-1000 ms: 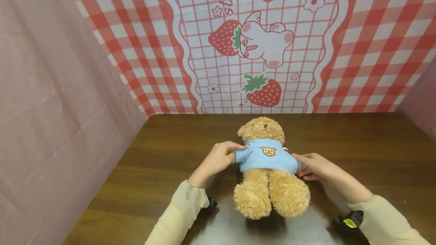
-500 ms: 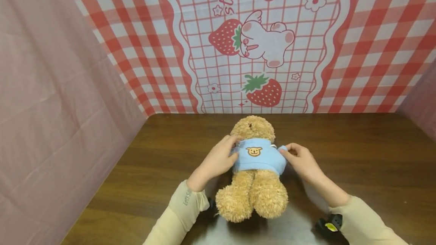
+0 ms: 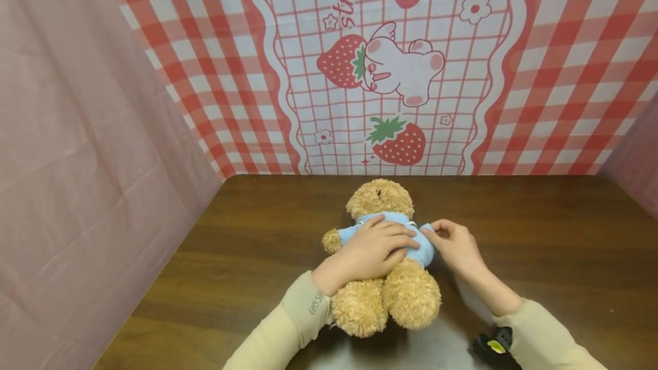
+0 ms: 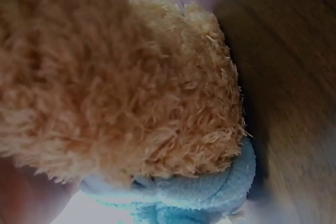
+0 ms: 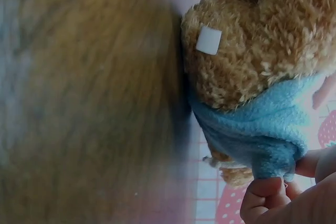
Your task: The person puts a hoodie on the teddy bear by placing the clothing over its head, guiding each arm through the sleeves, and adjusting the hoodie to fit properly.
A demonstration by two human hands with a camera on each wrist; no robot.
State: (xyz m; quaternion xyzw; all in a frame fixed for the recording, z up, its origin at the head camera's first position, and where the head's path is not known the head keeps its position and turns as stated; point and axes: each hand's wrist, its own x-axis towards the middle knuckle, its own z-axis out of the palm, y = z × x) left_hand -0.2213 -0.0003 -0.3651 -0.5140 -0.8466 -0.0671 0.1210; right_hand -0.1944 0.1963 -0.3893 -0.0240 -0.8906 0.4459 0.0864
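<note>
A tan plush teddy bear (image 3: 380, 196) lies on its back on the wooden table, head toward the far wall. It wears a light blue sweater (image 3: 424, 251), mostly covered by my left hand (image 3: 372, 251), which rests flat across the bear's belly with fingers stretched to the right. One furry paw (image 3: 332, 241) pokes out of the left sleeve. My right hand (image 3: 457, 247) pinches the cuff of the other sleeve (image 5: 275, 158) between thumb and fingers; no paw shows at that cuff. Fur of the bear's legs (image 4: 157, 93) fills much of the left wrist view.
The brown table (image 3: 247, 267) runs back to a red-and-white checked cloth (image 3: 205, 61) with strawberry prints. A pinkish curtain (image 3: 103, 159) hangs on the left. A small white tag (image 5: 209, 40) sticks out from the bear's fur. A black wrist camera (image 3: 494, 347) is worn at my right sleeve.
The bear has shifted left. My left hand has gone from the bear's left arm to lie over its belly. My right hand has moved left and up and now pinches the sleeve cuff.
</note>
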